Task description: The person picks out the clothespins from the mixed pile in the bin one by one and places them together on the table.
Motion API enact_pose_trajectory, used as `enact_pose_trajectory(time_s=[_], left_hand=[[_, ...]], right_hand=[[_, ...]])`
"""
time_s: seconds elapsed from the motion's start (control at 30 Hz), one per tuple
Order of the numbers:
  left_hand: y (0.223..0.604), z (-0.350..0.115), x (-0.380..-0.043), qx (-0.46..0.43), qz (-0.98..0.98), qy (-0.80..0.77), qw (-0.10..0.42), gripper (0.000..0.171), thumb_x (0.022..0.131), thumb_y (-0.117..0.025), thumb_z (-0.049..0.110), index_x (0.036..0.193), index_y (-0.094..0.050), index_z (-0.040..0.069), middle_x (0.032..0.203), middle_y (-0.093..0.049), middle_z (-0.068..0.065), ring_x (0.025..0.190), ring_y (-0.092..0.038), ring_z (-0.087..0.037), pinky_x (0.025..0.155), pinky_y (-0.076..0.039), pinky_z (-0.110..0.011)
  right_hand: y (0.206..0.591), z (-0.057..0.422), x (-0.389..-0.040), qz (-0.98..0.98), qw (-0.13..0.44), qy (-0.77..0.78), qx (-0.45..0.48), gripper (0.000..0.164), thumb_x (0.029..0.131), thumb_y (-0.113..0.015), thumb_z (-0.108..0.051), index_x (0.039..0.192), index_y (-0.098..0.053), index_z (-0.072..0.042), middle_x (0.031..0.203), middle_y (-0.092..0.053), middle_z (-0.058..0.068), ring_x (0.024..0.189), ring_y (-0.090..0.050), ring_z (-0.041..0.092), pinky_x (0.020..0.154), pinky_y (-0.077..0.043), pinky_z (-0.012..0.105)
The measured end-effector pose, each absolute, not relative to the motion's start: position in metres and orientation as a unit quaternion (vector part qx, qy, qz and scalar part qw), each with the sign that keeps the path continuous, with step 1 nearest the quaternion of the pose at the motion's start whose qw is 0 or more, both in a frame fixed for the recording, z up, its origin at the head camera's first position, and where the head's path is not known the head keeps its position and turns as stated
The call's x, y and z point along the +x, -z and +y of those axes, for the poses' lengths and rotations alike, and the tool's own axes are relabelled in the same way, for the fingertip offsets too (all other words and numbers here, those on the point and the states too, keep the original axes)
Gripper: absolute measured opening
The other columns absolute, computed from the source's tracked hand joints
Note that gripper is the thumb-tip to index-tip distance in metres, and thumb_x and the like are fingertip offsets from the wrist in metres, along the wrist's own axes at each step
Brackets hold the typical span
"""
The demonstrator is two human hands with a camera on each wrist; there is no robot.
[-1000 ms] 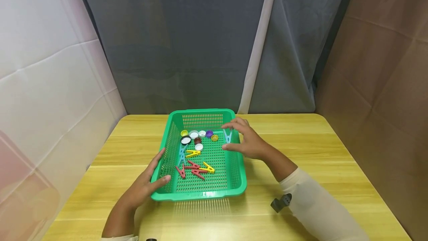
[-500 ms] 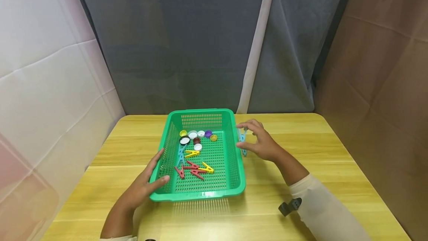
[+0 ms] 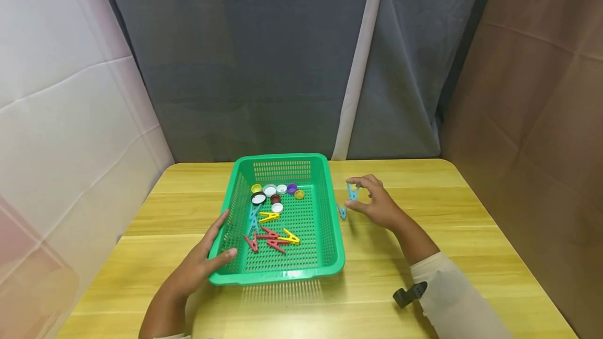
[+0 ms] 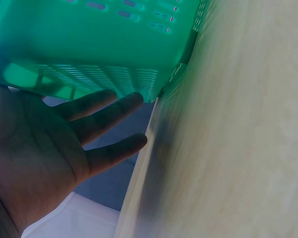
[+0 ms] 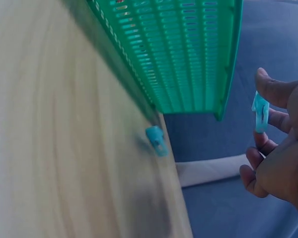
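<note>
A green plastic basket [image 3: 278,276] stands on the table, and my left hand [image 3: 200,263] holds its near left corner, thumb over the rim and fingers along the outside. In the left wrist view several fingers of the left hand [image 4: 54,134] extend straight beside the basket wall. Right of the basket, my right hand [image 3: 377,203] pinches a light blue clothespin [image 3: 353,192] between thumb and fingers, above the tabletop. A second blue clothespin [image 3: 342,212] lies on the table close to the basket's right side. The right wrist view shows the held clothespin [image 5: 260,113] too.
Inside the basket lie red clothespins [image 3: 252,244], yellow clothespins [image 3: 269,217] and blue clothespins [image 3: 254,218]. Several bottle caps [image 3: 277,207] sit towards its back. The wooden table [image 3: 424,187] extends to the right, with a grey curtain [image 3: 259,67] behind it.
My right hand has moved right, out over the table beside the basket, with the blue clothespin in it. Another blue clothespin on the table has come into view. The left hand stays at the basket.
</note>
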State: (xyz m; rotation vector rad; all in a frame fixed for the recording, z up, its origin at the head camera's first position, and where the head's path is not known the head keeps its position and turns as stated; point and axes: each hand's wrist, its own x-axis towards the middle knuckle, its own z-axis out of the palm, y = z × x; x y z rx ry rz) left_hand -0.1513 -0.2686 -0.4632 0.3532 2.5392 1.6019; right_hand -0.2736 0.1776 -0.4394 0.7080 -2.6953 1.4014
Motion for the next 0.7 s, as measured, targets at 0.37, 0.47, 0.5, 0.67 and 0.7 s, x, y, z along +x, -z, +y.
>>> enact_pose_trajectory(time_s=[0.37, 0.47, 0.5, 0.67, 0.7], left_hand=[[0.465, -0.269, -0.152, 0.116, 0.84, -0.527, 0.055, 0.092, 0.108, -0.063, 0.021, 0.178, -0.004, 0.03, 0.176, -0.018, -0.032, 0.14, -0.055, -0.049, 0.106, -0.048, -0.063], [0.465, -0.269, -0.152, 0.118, 0.84, -0.526, 0.055, 0.092, 0.109, -0.063, 0.021, 0.178, -0.003, 0.03, 0.177, -0.017, -0.032, 0.142, -0.054, -0.051, 0.106, -0.048, -0.063], [0.465, -0.27, -0.152, 0.119, 0.84, -0.526, 0.055, 0.092, 0.109, -0.063, 0.02, 0.178, -0.003, 0.03, 0.177, -0.017, -0.032, 0.142, -0.053, -0.051, 0.106, -0.048, -0.063], [0.465, -0.269, -0.152, 0.122, 0.839, -0.528, 0.057, 0.092, 0.109, -0.063, 0.021, 0.178, -0.003, 0.028, 0.177, -0.018, -0.032, 0.142, -0.054, -0.05, 0.105, -0.049, -0.059], [0.465, -0.269, -0.151, 0.121, 0.838, -0.529, 0.058, 0.092, 0.109, -0.063, 0.021, 0.178, -0.003, 0.028, 0.176, -0.019, -0.032, 0.14, -0.055, -0.049, 0.105, -0.05, -0.057]], right_hand=[[0.461, 0.186, -0.282, -0.875, 0.002, -0.446, 0.186, 0.059, 0.101, -0.08, -0.022, 0.153, -0.058, -0.005, 0.149, -0.051, 0.023, 0.142, -0.04, 0.047, 0.113, -0.041, 0.073], [0.468, 0.186, -0.285, -0.878, -0.003, -0.442, 0.182, 0.059, 0.101, -0.081, -0.02, 0.152, -0.058, -0.003, 0.148, -0.051, 0.025, 0.14, -0.04, 0.049, 0.112, -0.041, 0.073], [0.471, 0.186, -0.286, -0.879, -0.006, -0.44, 0.181, 0.059, 0.101, -0.081, -0.02, 0.152, -0.057, -0.002, 0.149, -0.051, 0.025, 0.141, -0.04, 0.05, 0.113, -0.041, 0.073], [0.481, 0.186, -0.287, -0.884, -0.03, -0.435, 0.171, 0.06, 0.101, -0.08, -0.019, 0.154, -0.056, -0.002, 0.153, -0.049, 0.024, 0.146, -0.036, 0.049, 0.117, -0.039, 0.073], [0.483, 0.186, -0.288, -0.883, -0.035, -0.436, 0.168, 0.06, 0.101, -0.08, -0.019, 0.154, -0.056, -0.003, 0.153, -0.048, 0.024, 0.146, -0.035, 0.049, 0.118, -0.038, 0.074]])
